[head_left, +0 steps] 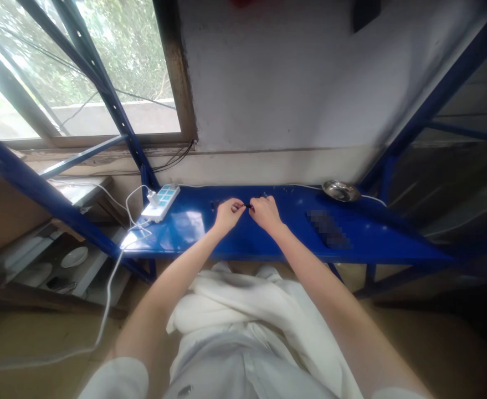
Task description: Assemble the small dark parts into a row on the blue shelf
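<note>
Over the middle of the blue table [243, 244], my two hands meet at a small dark rod-like piece [247, 206]. My left hand [229, 214] pinches one end of it between thumb and fingers. On the other end, the fingers of my right hand [265, 211] are closed. The piece is too small to name its kind. A small dark object [214, 205] lies on the table just left of my left hand. Another small dark bit [263, 195] shows behind my right fingers, partly hidden.
A white power strip [162, 203] with a plugged-in cable sits at the table's left end. A shiny metal bowl [341, 191] stands back right, near several tiny pieces [288, 190]. A pixelated dark object [328, 229] lies at the right. Blue posts [114, 105] flank the table.
</note>
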Demonstrator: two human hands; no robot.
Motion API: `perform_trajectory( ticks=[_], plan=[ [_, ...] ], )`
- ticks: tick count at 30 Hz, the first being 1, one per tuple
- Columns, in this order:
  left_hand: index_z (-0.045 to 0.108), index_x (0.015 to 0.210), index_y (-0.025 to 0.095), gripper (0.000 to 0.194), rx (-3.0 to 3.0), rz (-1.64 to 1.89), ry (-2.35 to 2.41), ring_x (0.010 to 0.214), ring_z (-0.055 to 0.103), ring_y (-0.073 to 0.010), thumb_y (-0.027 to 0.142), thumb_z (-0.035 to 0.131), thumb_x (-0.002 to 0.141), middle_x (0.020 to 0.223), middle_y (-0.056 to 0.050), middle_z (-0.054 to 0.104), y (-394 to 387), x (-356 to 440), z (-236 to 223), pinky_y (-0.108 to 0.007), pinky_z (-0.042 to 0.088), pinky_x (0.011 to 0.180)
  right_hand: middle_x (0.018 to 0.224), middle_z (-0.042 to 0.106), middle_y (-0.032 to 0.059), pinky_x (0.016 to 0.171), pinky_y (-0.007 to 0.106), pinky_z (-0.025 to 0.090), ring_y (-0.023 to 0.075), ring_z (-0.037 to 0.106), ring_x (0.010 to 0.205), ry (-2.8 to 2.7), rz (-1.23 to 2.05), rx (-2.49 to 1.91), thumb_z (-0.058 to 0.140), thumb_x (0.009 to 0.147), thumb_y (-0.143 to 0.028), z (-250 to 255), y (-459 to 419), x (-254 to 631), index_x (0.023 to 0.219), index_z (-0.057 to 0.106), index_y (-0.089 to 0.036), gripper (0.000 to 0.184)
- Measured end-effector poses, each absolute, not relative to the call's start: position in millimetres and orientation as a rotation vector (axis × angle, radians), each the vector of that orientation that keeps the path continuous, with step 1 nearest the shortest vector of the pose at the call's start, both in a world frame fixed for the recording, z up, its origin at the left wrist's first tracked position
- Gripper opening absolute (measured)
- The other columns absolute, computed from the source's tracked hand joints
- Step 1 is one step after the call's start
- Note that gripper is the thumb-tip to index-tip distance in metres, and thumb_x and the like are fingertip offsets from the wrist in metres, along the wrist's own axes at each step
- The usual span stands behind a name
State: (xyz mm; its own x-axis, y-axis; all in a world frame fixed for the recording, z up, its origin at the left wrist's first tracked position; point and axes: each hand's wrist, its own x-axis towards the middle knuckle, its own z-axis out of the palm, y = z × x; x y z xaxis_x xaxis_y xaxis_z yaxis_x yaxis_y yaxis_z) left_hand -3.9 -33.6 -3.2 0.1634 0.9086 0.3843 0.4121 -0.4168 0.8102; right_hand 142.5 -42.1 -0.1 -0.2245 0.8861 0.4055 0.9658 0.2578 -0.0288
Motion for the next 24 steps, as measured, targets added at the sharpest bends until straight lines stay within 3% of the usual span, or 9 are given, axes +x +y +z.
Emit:
perform_trajectory(
  ticks=[9,16,20,24],
  plan=[
    [0.064,0.083,0.016,0.014,1.831,1.232,1.257,0.061,0.055,-0.0097,0.022,0.06,0.072,0.078,-0.003,0.065,-29,-5,-14,-0.023,0.046,0.062,0.075,0.065,0.0034,0.074,0.029,0.033,0.0161,0.058,0.069,-2.077,0.068,-1.69,0.052,0.081,-0.023,-12,-35,137,0.078,0.057,-0.017,0.008],
    [0.061,0.1,0.016,0.027,1.753,1.292,1.365,0.062,0.056,-0.0105,0.029,0.054,0.077,0.083,-0.005,0.065,-18,-33,-53,-0.025,0.047,0.065,0.078,0.067,0.0052,0.063,0.023,0.043,0.014,0.061,0.071,-1.878,0.565,-1.721,0.057,0.076,-0.02,-24,-18,136,0.08,0.058,-0.016,0.006],
    [0.061,0.091,0.015,0.021,1.573,1.315,1.595,0.07,0.059,-0.0136,0.028,0.049,0.08,0.085,-0.007,0.065,-10,-63,-82,-0.027,0.047,0.069,0.071,0.068,0.0049,0.059,0.02,0.046,0.0123,0.062,0.064,-1.822,0.85,-1.751,0.058,0.071,-0.013,-26,-3,143,0.071,0.058,-0.015,0.002],
    [0.061,0.089,0.016,0.021,1.478,1.302,1.653,0.072,0.06,-0.0147,0.03,0.049,0.079,0.082,-0.006,0.065,-9,-78,-98,-0.028,0.047,0.069,0.067,0.068,0.0064,0.059,0.019,0.047,0.0117,0.062,0.061,-1.892,0.906,-1.791,0.058,0.069,-0.009,-26,18,140,0.059,0.059,-0.013,0.011]
  ],
)
